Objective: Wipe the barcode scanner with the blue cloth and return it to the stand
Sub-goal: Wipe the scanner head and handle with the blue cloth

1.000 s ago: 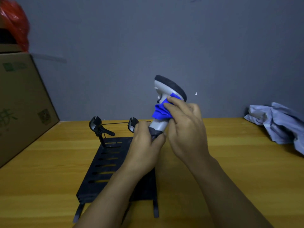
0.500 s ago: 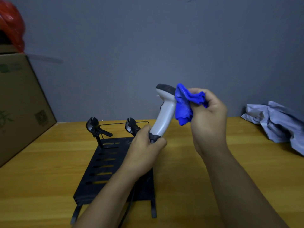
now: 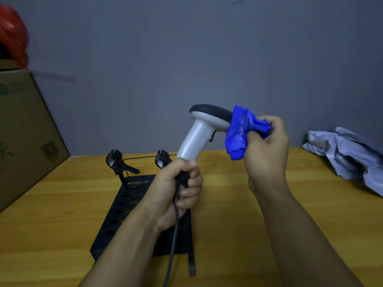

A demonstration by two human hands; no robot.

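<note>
My left hand (image 3: pixel 178 189) grips the base of the white barcode scanner (image 3: pixel 196 137) and holds it upright above the table, its black-topped head turned right. Its dark cable (image 3: pixel 173 241) hangs down from my fist. My right hand (image 3: pixel 267 150) holds the bunched blue cloth (image 3: pixel 240 133) pressed against the front of the scanner's head. The black slotted stand (image 3: pixel 124 206) lies on the wooden table under my left arm, with two black clips (image 3: pixel 116 160) sticking up at its far edge.
A large cardboard box (image 3: pixel 27 129) stands at the left on the table, with a red plastic bag (image 3: pixel 12 36) on top. A crumpled grey cloth (image 3: pixel 350 154) lies at the far right by the grey wall. The wooden table (image 3: pixel 228 204) spreads around the stand.
The scanner has turned so its head points right. My right hand with the cloth moved from the handle up and right to the front of the head.
</note>
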